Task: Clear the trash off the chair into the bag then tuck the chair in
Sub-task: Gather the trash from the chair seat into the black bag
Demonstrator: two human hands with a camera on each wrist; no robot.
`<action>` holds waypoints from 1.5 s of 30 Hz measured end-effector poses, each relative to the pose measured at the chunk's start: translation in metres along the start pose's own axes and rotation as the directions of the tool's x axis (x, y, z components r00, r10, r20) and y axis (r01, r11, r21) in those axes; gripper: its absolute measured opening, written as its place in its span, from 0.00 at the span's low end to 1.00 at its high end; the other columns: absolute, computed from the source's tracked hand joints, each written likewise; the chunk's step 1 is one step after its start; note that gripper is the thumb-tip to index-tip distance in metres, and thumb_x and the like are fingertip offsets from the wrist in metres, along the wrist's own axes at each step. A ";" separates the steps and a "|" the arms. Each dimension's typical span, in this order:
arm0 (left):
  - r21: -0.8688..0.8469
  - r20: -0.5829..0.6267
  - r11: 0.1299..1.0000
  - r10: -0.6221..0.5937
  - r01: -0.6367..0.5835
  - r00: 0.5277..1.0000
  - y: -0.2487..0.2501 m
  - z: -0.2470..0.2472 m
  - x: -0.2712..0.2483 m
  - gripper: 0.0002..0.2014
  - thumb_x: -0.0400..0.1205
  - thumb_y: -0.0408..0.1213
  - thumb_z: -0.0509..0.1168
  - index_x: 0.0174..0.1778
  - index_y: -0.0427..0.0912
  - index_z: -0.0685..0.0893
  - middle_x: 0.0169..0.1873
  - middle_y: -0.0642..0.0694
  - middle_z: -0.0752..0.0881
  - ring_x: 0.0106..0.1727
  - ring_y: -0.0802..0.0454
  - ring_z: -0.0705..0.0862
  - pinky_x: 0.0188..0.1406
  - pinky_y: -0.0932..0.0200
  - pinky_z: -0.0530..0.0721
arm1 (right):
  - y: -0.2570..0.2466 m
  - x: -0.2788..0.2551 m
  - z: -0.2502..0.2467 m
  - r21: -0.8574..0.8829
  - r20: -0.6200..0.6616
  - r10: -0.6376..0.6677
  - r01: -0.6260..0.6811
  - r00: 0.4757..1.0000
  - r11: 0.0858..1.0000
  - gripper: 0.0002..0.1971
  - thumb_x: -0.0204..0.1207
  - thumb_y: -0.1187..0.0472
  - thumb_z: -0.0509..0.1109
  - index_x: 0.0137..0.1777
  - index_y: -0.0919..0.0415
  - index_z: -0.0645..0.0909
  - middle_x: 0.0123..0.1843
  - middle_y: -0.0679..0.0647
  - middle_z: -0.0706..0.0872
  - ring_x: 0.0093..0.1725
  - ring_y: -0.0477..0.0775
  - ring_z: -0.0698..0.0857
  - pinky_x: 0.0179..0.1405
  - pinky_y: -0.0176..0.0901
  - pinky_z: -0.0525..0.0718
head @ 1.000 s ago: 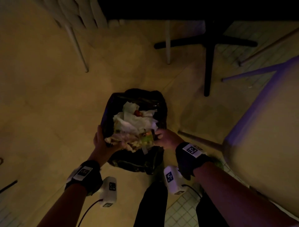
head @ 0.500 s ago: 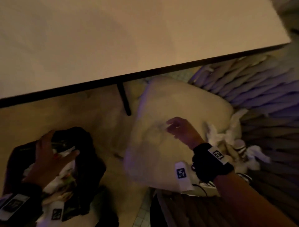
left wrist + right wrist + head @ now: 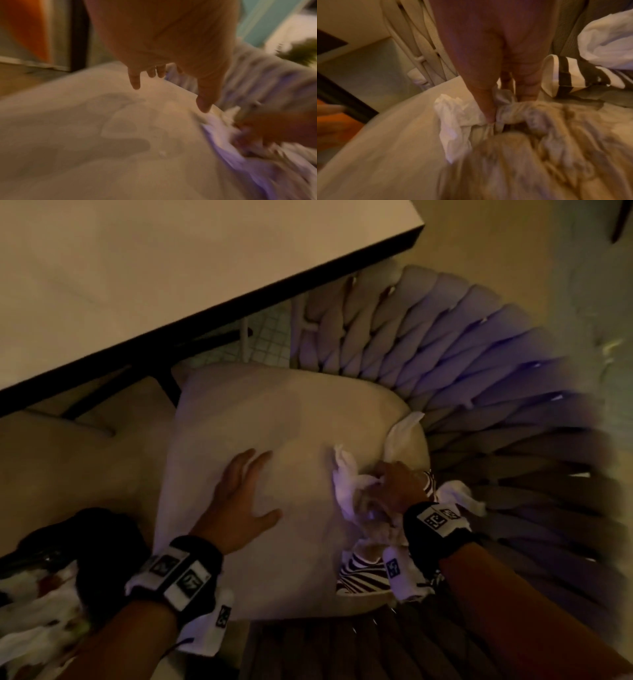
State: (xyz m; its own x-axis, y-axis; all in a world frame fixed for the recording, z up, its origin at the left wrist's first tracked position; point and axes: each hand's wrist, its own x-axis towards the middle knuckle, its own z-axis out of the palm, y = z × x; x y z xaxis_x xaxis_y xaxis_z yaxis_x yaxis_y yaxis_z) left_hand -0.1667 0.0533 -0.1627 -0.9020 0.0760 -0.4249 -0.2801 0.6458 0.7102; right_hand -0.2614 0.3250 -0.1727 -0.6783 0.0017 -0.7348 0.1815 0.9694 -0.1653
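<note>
The chair has a cream seat cushion (image 3: 274, 422) and a woven backrest (image 3: 479, 354). Crumpled white napkins (image 3: 346, 481) lie piled at the cushion's right edge, and my right hand (image 3: 394, 484) grips them with curled fingers. In the right wrist view my fingers (image 3: 486, 108) dig into the napkins (image 3: 453, 121), and a striped paper cup (image 3: 565, 75) lies just beyond them. Another striped cup (image 3: 363, 573) lies by my right wrist. My left hand (image 3: 246, 484) hovers open and flat over the cushion, holding nothing. The black trash bag (image 3: 99, 549) stands at lower left, part full.
A white table (image 3: 205, 268) with a dark edge runs across the upper left, its edge over the front of the chair. Another loose napkin (image 3: 607, 40) lies against the backrest to the right. Bare floor (image 3: 68, 467) shows between bag and table.
Both hands have left the bag. My left hand swung right and now lies over the cushion. My right hand moved down to the napkin pile and closed on it.
</note>
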 end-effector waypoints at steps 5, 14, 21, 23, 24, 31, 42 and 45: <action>-0.064 0.166 0.993 0.105 -0.095 0.981 0.052 0.039 0.027 0.53 0.67 0.45 0.79 0.80 0.60 0.49 0.83 0.51 0.46 0.83 0.52 0.52 0.79 0.51 0.64 | -0.011 -0.004 -0.011 0.382 0.057 -0.210 0.173 0.976 0.908 0.10 0.67 0.62 0.77 0.32 0.55 0.78 0.32 0.56 0.80 0.36 0.49 0.81 0.31 0.40 0.72; -0.334 0.134 0.937 0.158 -0.106 0.978 0.061 0.049 0.037 0.33 0.77 0.32 0.63 0.78 0.55 0.60 0.70 0.53 0.73 0.70 0.59 0.73 0.73 0.63 0.72 | -0.047 -0.031 -0.020 0.868 0.123 -0.429 0.112 0.895 0.484 0.08 0.71 0.72 0.74 0.45 0.62 0.79 0.39 0.57 0.83 0.35 0.44 0.84 0.37 0.33 0.84; -0.237 -0.112 0.970 -0.089 0.061 0.990 0.026 0.019 0.032 0.19 0.77 0.41 0.56 0.57 0.32 0.80 0.53 0.34 0.76 0.55 0.43 0.79 0.58 0.62 0.71 | -0.009 -0.038 -0.022 0.295 0.190 -0.364 0.300 0.912 0.907 0.28 0.66 0.55 0.80 0.63 0.59 0.74 0.58 0.58 0.80 0.58 0.57 0.79 0.55 0.44 0.75; -0.232 -0.142 0.969 -0.124 0.089 0.982 0.011 0.012 0.029 0.13 0.83 0.35 0.57 0.57 0.29 0.78 0.55 0.30 0.77 0.57 0.38 0.79 0.59 0.56 0.71 | 0.003 -0.050 -0.002 -0.134 0.336 -0.263 0.322 0.905 0.937 0.40 0.63 0.45 0.79 0.72 0.56 0.66 0.68 0.61 0.73 0.66 0.63 0.75 0.61 0.50 0.73; -0.237 -0.150 0.965 -0.150 0.111 0.977 0.005 0.010 0.027 0.11 0.85 0.31 0.56 0.58 0.29 0.77 0.56 0.29 0.77 0.59 0.37 0.79 0.58 0.56 0.71 | 0.008 -0.056 0.012 -0.290 0.356 -0.221 0.331 0.908 0.898 0.47 0.61 0.42 0.79 0.76 0.55 0.60 0.72 0.62 0.68 0.69 0.66 0.72 0.63 0.55 0.73; -0.303 -0.176 0.921 -0.305 0.244 0.936 -0.025 0.001 0.006 0.15 0.86 0.33 0.55 0.66 0.29 0.74 0.63 0.33 0.77 0.66 0.41 0.76 0.67 0.57 0.68 | -0.001 -0.081 0.083 -0.577 0.195 -0.247 0.315 0.949 0.754 0.27 0.64 0.53 0.75 0.65 0.52 0.78 0.56 0.57 0.82 0.45 0.61 0.85 0.35 0.49 0.84; -0.645 -0.157 0.709 -0.487 0.284 0.859 -0.080 -0.051 -0.062 0.10 0.86 0.39 0.54 0.56 0.44 0.80 0.56 0.42 0.84 0.61 0.43 0.81 0.67 0.47 0.75 | -0.084 -0.069 0.041 -0.249 0.271 -0.417 0.482 0.867 0.840 0.24 0.71 0.51 0.74 0.63 0.65 0.78 0.63 0.62 0.83 0.64 0.62 0.81 0.60 0.49 0.77; -0.748 -0.188 0.609 -0.577 0.265 0.794 -0.111 -0.076 -0.099 0.10 0.87 0.37 0.54 0.49 0.52 0.80 0.48 0.48 0.84 0.53 0.50 0.82 0.62 0.51 0.77 | -0.157 -0.084 0.046 -0.184 0.253 -0.515 0.563 0.819 0.805 0.23 0.70 0.51 0.74 0.60 0.64 0.78 0.59 0.61 0.84 0.59 0.62 0.82 0.52 0.48 0.77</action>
State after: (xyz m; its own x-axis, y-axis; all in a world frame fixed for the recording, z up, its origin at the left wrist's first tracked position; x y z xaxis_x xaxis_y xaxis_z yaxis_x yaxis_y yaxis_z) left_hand -0.0711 -0.0834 -0.1567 -0.6167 -0.4557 -0.6419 -0.6551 -0.1551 0.7395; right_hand -0.2002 0.1618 -0.1148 -0.4690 -0.5598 -0.6831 -0.3672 0.8270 -0.4257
